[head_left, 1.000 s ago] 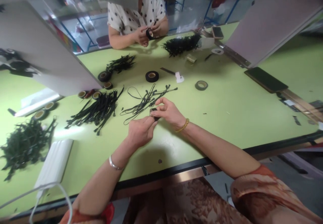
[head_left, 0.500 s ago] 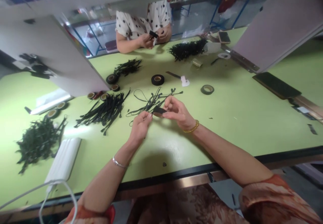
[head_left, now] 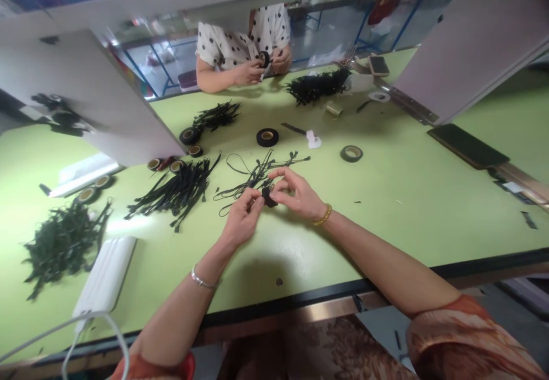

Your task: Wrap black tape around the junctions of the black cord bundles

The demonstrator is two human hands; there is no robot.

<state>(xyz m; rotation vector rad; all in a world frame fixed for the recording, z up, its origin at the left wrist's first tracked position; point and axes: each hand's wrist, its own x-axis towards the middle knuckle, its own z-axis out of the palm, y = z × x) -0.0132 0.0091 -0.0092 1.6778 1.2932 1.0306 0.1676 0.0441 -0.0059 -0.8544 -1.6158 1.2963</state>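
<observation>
Wearer's dress and wrist ornaments, the left hand (head_left: 241, 217) and right hand (head_left: 301, 198) both appearing ungloved.
A smooth silver-coloured bangle (head_left: 203, 279) is encircling the left wrist; a yellow beaded bracelet (head_left: 325, 215) is ringing the right. At lower right, a loose orange-red sleeve (head_left: 465, 331) is showing paler mottling; its counterpart (head_left: 148, 368) is appearing at lower left. Brown, leaf-like patterned clothing (head_left: 337, 346) is covering the body at bottom centre.

The left hand (head_left: 243, 215) and right hand (head_left: 297, 196) hold a small black roll (head_left: 269, 196) mid-frame. Thin cords (head_left: 257, 171) lie on the green counter (head_left: 386, 226) just past them. At the top, a person (head_left: 244, 46) holds another roll (head_left: 264, 59).
</observation>
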